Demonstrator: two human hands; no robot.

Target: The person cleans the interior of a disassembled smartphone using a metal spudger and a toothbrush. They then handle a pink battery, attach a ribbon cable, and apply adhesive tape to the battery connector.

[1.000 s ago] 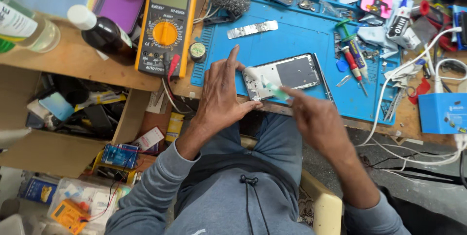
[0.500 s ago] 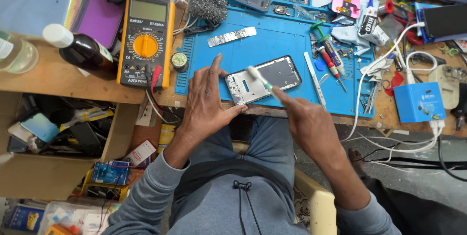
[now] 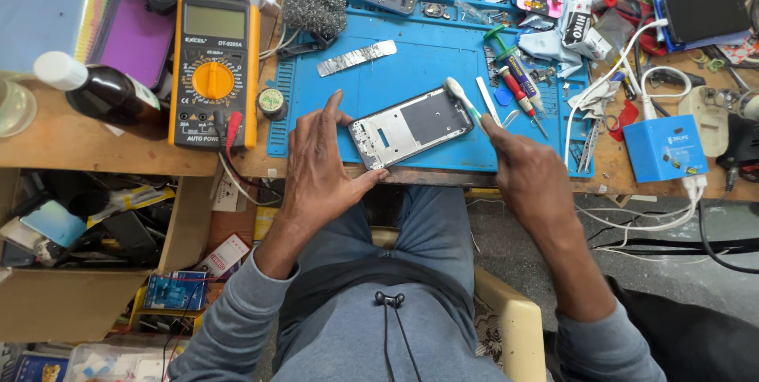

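Bright even light, soft shadows, sharp

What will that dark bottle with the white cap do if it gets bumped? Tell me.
The dark bottle lies on its side on the wooden bench, so it would likely roll rather than tip. It looks like glass: probably heavy for its size and breakable. The white cap appears closed, so spilling seems unlikely.

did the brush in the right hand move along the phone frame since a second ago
Yes. The toothbrush head has shifted from the phone frame's left-middle to its top right corner, towards the screwdrivers.
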